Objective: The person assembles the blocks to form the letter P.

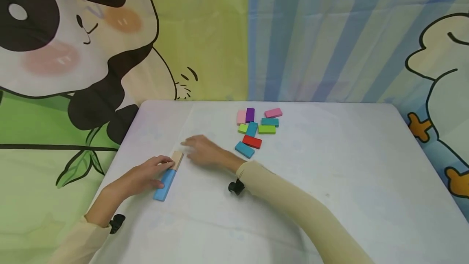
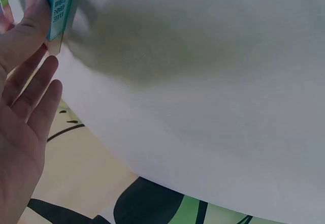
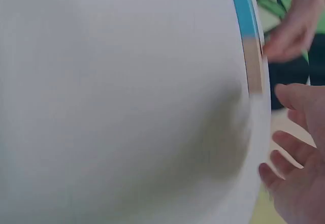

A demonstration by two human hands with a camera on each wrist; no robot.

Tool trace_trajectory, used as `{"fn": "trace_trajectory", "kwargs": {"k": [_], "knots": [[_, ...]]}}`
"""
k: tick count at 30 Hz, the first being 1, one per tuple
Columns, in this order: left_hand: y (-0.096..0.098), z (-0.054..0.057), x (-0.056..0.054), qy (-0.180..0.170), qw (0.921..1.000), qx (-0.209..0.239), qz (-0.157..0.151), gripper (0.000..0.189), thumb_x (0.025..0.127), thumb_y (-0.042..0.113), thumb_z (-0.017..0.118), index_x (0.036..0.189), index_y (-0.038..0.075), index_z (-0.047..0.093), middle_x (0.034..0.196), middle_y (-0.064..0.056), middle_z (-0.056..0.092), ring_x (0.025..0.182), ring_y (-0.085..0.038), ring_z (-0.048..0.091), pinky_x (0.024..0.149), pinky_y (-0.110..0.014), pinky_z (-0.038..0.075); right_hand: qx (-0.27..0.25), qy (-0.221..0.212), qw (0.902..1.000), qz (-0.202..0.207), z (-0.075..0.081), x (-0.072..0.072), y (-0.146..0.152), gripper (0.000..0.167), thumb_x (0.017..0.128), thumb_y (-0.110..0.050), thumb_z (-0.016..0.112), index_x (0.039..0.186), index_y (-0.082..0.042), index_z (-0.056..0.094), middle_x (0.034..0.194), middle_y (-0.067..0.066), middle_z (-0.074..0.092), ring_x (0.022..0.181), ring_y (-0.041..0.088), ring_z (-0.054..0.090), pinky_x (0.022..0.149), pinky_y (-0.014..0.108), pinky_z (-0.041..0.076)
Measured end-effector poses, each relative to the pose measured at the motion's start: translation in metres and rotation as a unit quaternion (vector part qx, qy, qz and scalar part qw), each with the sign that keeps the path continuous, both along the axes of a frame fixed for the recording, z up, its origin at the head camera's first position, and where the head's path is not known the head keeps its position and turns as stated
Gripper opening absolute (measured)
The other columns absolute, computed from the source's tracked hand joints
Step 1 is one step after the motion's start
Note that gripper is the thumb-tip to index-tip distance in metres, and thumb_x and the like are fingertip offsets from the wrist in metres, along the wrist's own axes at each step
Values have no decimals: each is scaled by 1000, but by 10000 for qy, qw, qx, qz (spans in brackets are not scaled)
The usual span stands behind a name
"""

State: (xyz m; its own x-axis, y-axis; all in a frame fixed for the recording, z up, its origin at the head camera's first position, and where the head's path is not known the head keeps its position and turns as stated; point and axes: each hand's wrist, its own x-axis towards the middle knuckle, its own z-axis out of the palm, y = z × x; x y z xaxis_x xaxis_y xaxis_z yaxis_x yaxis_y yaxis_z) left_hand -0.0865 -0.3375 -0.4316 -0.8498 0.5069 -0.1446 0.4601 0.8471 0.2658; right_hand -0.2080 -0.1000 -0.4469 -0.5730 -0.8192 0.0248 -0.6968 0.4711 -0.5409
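A light-blue bar [image 1: 165, 187] lies slanted on the left part of the white table. A tan block [image 1: 177, 159] continues its line at the far end. Dark printing shows on the bar's side [image 2: 60, 9] in the left wrist view. My left hand [image 1: 141, 176] touches this row from the left, its thumb against the blue bar and a fingertip at the tan block. The other fingers extend loosely. Just beyond and right of the tan block, my right hand [image 1: 203, 150] hovers with relaxed fingers and holds nothing.
Several coloured blocks lie grouped toward the table's back middle, among them a red block [image 1: 252, 141], a purple block [image 1: 250, 115] and a teal block [image 1: 244, 150]. The white table [image 1: 348, 166] meets a cartoon-printed cloth [image 1: 205, 36] behind and at the sides.
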Motion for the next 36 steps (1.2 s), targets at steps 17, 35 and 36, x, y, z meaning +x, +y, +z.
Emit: {"fn": "trace_trajectory", "kwargs": {"k": [17,35,36], "knots": [[0,9,-3,-711,9975,-38,44,82,81,24,75,150,5,34,158,-13,31,140,-40,35,105,-51,42,1362,-158,9826,-1252,12,-113,133,21,93,-29,66,102,-10,67,101,6,63,96,22,53,83,31,49],[-19,-23,-12,-40,9883,1252,-868,77,82,32,68,145,-2,40,159,-6,32,146,-13,26,107,1,13,1529,17,9748,-1623,4,-119,138,44,90,-42,66,119,-10,60,106,6,63,99,22,54,88,35,48],[-19,-23,-12,-13,9871,1310,-921,77,82,31,69,145,-3,40,159,-5,31,146,-8,23,107,1,13,1533,110,9748,-1614,3,-119,137,43,90,-42,66,118,-10,60,105,6,63,98,22,54,87,35,48]]}}
